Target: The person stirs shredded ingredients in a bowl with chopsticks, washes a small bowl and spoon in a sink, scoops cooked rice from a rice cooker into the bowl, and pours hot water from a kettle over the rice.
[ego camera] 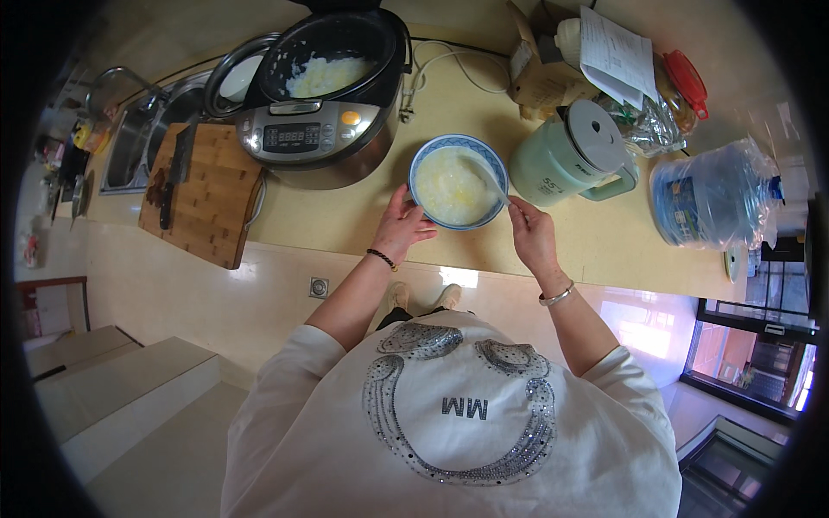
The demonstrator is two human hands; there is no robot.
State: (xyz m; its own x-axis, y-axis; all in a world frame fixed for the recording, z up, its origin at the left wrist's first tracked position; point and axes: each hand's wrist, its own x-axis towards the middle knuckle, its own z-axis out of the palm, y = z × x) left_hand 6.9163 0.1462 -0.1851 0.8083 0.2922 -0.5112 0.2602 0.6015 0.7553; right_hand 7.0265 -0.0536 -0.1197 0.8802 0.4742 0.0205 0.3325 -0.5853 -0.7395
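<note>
A round bowl with a blue patterned rim (pixel 422 153) stands on the counter in front of me, filled with pale, yellowish porridge (pixel 447 188). My left hand (pixel 403 228) rests against the bowl's lower left side, thumb near the rim and fingers curled at its outer wall. Between the thumb and fingers of my right hand (pixel 532 232) is the handle of a white spoon (pixel 493 179). Its bowl end dips into the porridge, partly hidden. Behind, to the left, a rice cooker (pixel 324 146) stands with its lid up and more of the pale food inside.
Left of the cooker, a wooden cutting board (pixel 214 194) bearing a cleaver (pixel 175 175) overhangs the counter edge near a steel sink (pixel 133 139). To the right are a green kettle (pixel 550 162) and a large plastic water jug (pixel 706 194). A cardboard box (pixel 547 81) and a white cable (pixel 447 48) lie behind.
</note>
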